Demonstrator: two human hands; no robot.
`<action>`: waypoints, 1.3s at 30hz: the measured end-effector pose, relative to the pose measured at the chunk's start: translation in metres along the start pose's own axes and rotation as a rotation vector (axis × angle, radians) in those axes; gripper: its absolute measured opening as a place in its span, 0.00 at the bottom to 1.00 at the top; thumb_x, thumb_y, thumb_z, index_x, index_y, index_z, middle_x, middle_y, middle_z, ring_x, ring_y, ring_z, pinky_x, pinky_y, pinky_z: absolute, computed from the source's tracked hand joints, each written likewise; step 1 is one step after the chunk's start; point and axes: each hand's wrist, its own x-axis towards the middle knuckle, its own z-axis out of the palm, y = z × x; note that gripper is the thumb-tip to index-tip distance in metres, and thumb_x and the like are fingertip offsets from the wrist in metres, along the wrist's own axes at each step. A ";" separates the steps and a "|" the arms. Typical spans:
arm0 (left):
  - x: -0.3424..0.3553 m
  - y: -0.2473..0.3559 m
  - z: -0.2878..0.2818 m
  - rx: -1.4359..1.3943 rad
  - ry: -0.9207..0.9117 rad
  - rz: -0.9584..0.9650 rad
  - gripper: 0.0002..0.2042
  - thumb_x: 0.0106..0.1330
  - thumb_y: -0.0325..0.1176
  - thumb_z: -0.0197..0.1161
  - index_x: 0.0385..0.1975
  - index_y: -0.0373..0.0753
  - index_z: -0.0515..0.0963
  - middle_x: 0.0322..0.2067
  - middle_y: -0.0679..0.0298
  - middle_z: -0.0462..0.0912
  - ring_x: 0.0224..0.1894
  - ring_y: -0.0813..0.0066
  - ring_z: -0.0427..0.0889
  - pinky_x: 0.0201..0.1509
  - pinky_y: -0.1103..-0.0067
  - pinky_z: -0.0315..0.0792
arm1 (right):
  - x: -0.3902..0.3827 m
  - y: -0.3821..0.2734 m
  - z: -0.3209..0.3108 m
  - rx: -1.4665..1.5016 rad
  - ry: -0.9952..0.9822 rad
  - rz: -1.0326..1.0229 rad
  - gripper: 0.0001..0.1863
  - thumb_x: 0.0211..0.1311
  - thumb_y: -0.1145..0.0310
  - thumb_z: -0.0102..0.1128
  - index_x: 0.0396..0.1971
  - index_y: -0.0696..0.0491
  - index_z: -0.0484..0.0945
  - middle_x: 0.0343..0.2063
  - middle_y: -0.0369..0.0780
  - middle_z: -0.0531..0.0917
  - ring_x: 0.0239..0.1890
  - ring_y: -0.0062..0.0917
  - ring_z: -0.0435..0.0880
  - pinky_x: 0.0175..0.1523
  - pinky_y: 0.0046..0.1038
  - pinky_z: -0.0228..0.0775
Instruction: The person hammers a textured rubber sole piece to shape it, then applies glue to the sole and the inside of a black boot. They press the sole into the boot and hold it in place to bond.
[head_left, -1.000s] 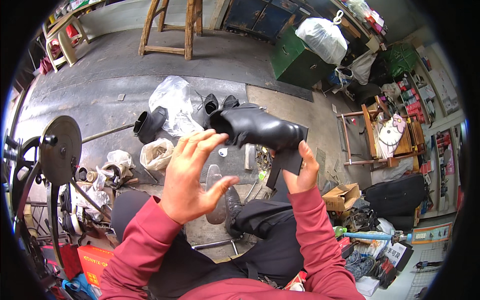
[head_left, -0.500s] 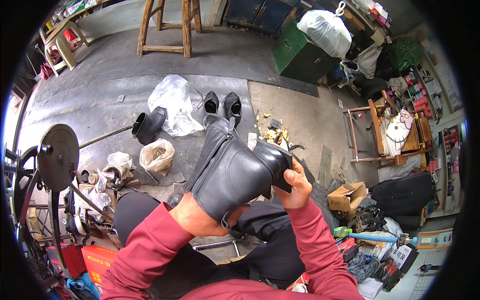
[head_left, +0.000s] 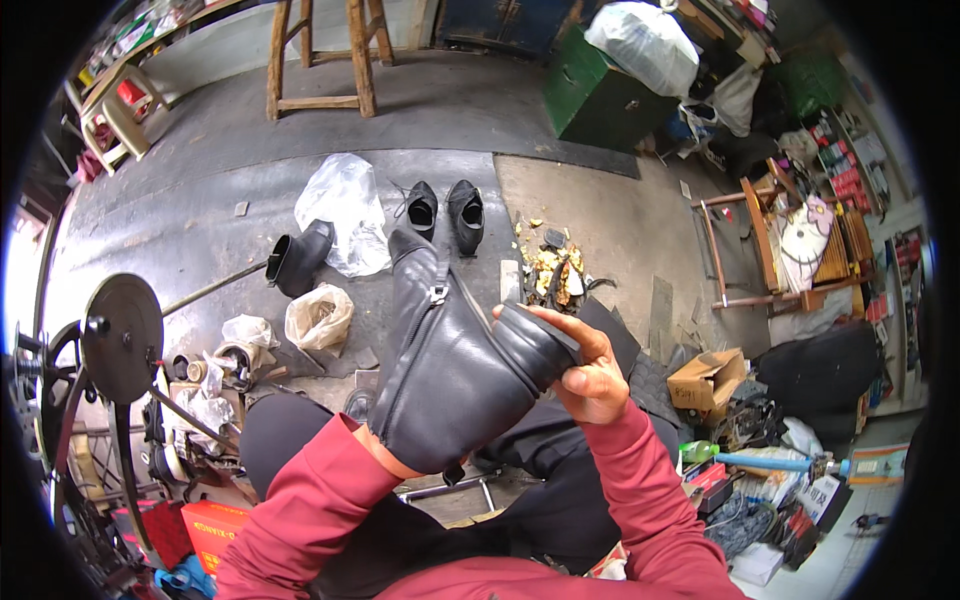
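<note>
A black leather ankle boot (head_left: 455, 375) with a side zipper is held up over my lap. Its toe points away from me and its thick heel is turned to the right. My right hand (head_left: 592, 372) grips the heel, fingers stretched along its far side and thumb on the near side. At the boot's near left end, my left hand (head_left: 388, 456) shows only at the wrist. The boot covers its fingers, and whether they are inside the shaft or beneath it is unclear. The metal zipper pull (head_left: 438, 293) sits near the ankle.
A pair of black shoes (head_left: 465, 215), another black boot (head_left: 300, 258) and a clear plastic bag (head_left: 343, 210) lie ahead on the floor. Scraps (head_left: 555, 275) lie right of them. A machine with a round wheel (head_left: 122, 338) stands left; a cardboard box (head_left: 706, 383) sits right.
The boot has turned slightly in my hands. My right fingers now reach over the heel's far side, and less of my left hand shows below the boot.
</note>
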 end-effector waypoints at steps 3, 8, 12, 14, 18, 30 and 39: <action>0.009 0.009 -0.012 0.033 -0.129 -0.072 0.19 0.72 0.33 0.62 0.61 0.39 0.78 0.43 0.58 0.85 0.43 0.72 0.86 0.50 0.72 0.80 | 0.006 -0.008 0.009 -0.015 -0.043 0.040 0.44 0.61 0.59 0.66 0.75 0.65 0.64 0.69 0.49 0.76 0.72 0.34 0.74 0.78 0.37 0.59; 0.014 0.010 -0.019 0.536 0.248 0.434 0.15 0.65 0.26 0.64 0.52 0.35 0.83 0.34 0.55 0.86 0.35 0.68 0.86 0.42 0.70 0.81 | 0.022 -0.016 0.027 -0.141 -0.016 0.002 0.37 0.72 0.53 0.65 0.74 0.59 0.69 0.67 0.43 0.78 0.70 0.28 0.74 0.75 0.33 0.62; -0.029 0.003 -0.013 0.059 0.374 -0.013 0.15 0.72 0.19 0.60 0.57 0.28 0.83 0.54 0.56 0.87 0.53 0.66 0.86 0.63 0.68 0.78 | 0.017 -0.029 0.025 -0.228 0.233 -0.074 0.35 0.74 0.52 0.66 0.70 0.61 0.72 0.63 0.43 0.80 0.65 0.26 0.77 0.71 0.30 0.68; -0.042 -0.010 -0.017 -0.061 0.627 -0.258 0.15 0.75 0.23 0.62 0.58 0.27 0.83 0.54 0.56 0.87 0.53 0.67 0.86 0.62 0.71 0.79 | 0.001 -0.040 0.010 -0.172 0.354 -0.261 0.32 0.74 0.52 0.67 0.66 0.61 0.76 0.59 0.40 0.82 0.62 0.22 0.80 0.67 0.27 0.72; -0.060 -0.029 -0.047 -0.197 0.605 -0.400 0.18 0.72 0.31 0.69 0.57 0.27 0.83 0.50 0.57 0.88 0.47 0.69 0.88 0.56 0.72 0.82 | -0.069 -0.046 -0.042 -0.286 0.744 -0.530 0.18 0.77 0.57 0.64 0.35 0.58 0.84 0.29 0.32 0.83 0.33 0.13 0.79 0.39 0.19 0.71; -0.093 -0.058 -0.064 0.107 0.472 -0.680 0.19 0.79 0.33 0.59 0.65 0.34 0.80 0.55 0.56 0.88 0.53 0.71 0.87 0.61 0.74 0.80 | -0.311 0.243 -0.054 -0.664 1.042 0.436 0.19 0.74 0.59 0.57 0.28 0.55 0.86 0.31 0.46 0.88 0.38 0.42 0.87 0.47 0.41 0.77; -0.083 -0.031 -0.043 -0.082 0.534 -0.567 0.13 0.74 0.34 0.69 0.51 0.32 0.85 0.45 0.61 0.88 0.46 0.72 0.86 0.55 0.74 0.77 | -0.173 0.247 -0.172 -0.492 0.704 0.378 0.15 0.68 0.67 0.69 0.52 0.54 0.84 0.30 0.37 0.89 0.31 0.19 0.85 0.41 0.29 0.78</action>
